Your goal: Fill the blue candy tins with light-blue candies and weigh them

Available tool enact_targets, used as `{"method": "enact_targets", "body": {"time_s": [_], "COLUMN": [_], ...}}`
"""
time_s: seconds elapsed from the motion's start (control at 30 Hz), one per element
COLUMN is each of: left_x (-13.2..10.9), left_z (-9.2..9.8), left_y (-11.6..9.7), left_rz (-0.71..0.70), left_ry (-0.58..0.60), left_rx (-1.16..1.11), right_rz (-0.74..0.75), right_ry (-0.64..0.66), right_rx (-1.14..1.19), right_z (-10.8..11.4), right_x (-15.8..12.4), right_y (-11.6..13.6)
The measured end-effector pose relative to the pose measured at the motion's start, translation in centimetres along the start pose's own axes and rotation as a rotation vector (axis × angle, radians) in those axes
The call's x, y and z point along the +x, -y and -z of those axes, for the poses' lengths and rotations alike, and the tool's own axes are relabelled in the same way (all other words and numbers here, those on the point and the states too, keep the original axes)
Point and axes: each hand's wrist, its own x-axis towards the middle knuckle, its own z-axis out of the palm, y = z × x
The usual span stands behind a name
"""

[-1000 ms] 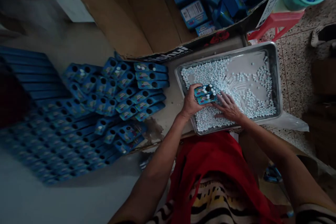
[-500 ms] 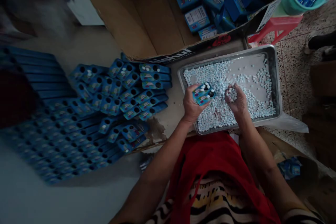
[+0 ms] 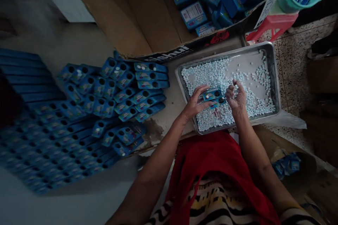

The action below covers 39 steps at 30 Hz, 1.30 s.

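My left hand (image 3: 196,102) is closed around two small blue boxes (image 3: 213,95) held side by side over the metal tray (image 3: 276,77). Each box has a dark round hole in its upper face, and a few white candies lie on them. Close to their right end is my right hand (image 3: 236,97), its fingers curled around a few small candies, some showing at the fingertips. Loose pale candies (image 3: 211,121) cover much of the tray beneath both hands.
Many blue boxes with round holes (image 3: 97,105) stand in rows on the left. Behind the tray is a cardboard carton (image 3: 158,17) with larger blue boxes (image 3: 194,15) inside. A teal bucket (image 3: 285,1) of blue-wrapped pieces rests on a pink stool (image 3: 280,24) at the upper right.
The boxes in my left hand have moved a little right and tipped, and fewer candies lie on top. My right hand has turned and holds fewer candies. The whole view has shifted slightly.
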Motion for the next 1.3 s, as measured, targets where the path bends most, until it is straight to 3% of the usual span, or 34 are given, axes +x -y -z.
{"method": "enact_targets", "body": {"time_s": [0.13, 0.27, 0.47, 0.63, 0.7, 0.8, 1.0, 1.13, 1.3], "left_x": [1.2, 2.2, 2.7, 4.1, 4.6, 4.9, 3.8, 3.8, 4.2], "left_z": [0.5, 0.7, 0.7, 0.3, 0.0, -0.4, 0.4, 1.1, -0.2], "left_y": [-0.5, -0.8, -1.0, -0.7, -1.0, -2.2, -5.7, -6.2, -5.8], "left_rz": [0.102, 0.135, 0.154, 0.291, 0.234, 0.103, -0.152, -0.101, -0.004], "left_ry": [-0.002, -0.029, 0.062, -0.028, -0.046, -0.066, -0.076, -0.195, -0.218], "left_rx": [-0.075, -0.101, -0.176, -0.315, -0.253, 0.026, 0.419, 0.332, 0.117], "right_rz": [0.080, 0.076, 0.113, 0.167, 0.191, 0.190, 0.264, 0.378, 0.518], "right_ry": [0.042, 0.071, 0.088, 0.082, 0.047, 0.025, 0.190, 0.189, 0.185], "right_rx": [-0.019, 0.019, 0.033, 0.034, 0.045, 0.079, 0.098, -0.066, -0.265], "right_z": [-0.1, -1.5, -3.9, -4.5, -4.8, -5.1, -4.6, -5.1, -6.5], "right_x": [-0.3, -1.0, -1.0, -0.9, -0.9, -1.0, -2.2, -3.2, -3.7], "right_y": [1.0, 1.8, 1.0, 0.1, 0.0, 0.4, 1.6, 2.0, 1.4]}}
